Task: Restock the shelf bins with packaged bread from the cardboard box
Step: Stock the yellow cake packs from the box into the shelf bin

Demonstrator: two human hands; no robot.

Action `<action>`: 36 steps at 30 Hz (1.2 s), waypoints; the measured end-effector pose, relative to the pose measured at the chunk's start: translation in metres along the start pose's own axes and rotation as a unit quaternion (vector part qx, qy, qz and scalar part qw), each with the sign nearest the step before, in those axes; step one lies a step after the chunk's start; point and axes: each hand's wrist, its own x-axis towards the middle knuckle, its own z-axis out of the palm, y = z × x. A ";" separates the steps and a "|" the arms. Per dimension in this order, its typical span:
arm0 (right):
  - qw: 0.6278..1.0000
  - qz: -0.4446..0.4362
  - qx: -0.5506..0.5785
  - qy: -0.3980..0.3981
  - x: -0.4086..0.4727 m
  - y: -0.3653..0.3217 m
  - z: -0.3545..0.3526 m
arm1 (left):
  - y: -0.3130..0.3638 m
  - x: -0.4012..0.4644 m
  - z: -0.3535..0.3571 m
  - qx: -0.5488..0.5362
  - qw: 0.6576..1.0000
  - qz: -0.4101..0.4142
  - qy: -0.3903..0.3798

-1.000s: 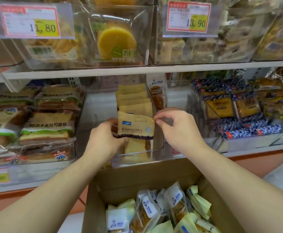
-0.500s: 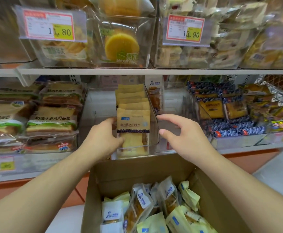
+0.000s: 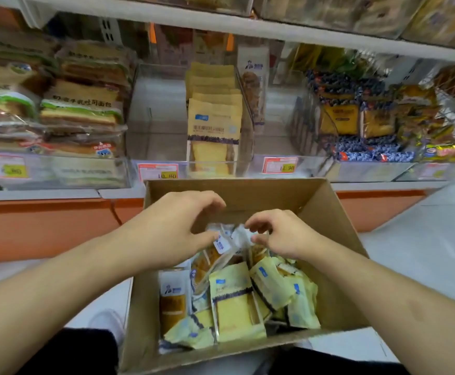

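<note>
An open cardboard box (image 3: pixel 248 186) sits below the shelf, holding several yellow bread packs (image 3: pixel 234 301) and clear packs with white-and-blue labels (image 3: pixel 222 246). Both hands are inside the box at its far end. My left hand (image 3: pixel 177 226) hovers with curved fingers, its thumb touching the labelled clear pack. My right hand (image 3: pixel 280 235) pinches that pack's crinkled top edge. On the shelf, a clear bin (image 3: pixel 156 125) holds a row of upright yellow packs (image 3: pixel 214 123) along its right side. One clear pack (image 3: pixel 253 85) stands in the bin to the right.
Stacked sandwich bread packs (image 3: pixel 80 109) fill the bin on the left, and blue-wrapped snacks (image 3: pixel 356 117) fill the bins on the right. Price tags (image 3: pixel 158 171) line the shelf front. Below runs an orange base (image 3: pixel 45 226); white floor (image 3: pixel 423 239) lies to the right.
Both hands left the yellow pack standing at the front of the shelf row and dropped into the box. The view tilted down, and the right hand now pinches a clear pack.
</note>
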 end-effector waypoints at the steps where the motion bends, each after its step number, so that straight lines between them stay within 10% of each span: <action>1: 0.999 0.013 -0.024 -0.027 0.004 0.009 0.011 | -0.001 -0.001 0.005 0.005 1.000 0.008 -0.018; 12: 0.973 0.137 -0.065 -0.176 0.027 0.074 0.071 | -0.010 0.031 0.013 0.029 0.997 0.013 -0.075; 24: 0.990 0.103 -0.051 -0.083 0.031 0.061 0.069 | -0.006 0.033 0.010 0.039 0.994 0.021 -0.097; 36: 0.998 -0.049 -0.015 0.023 -0.014 -0.042 -0.086 | 0.006 0.031 -0.017 0.046 0.997 0.030 -0.063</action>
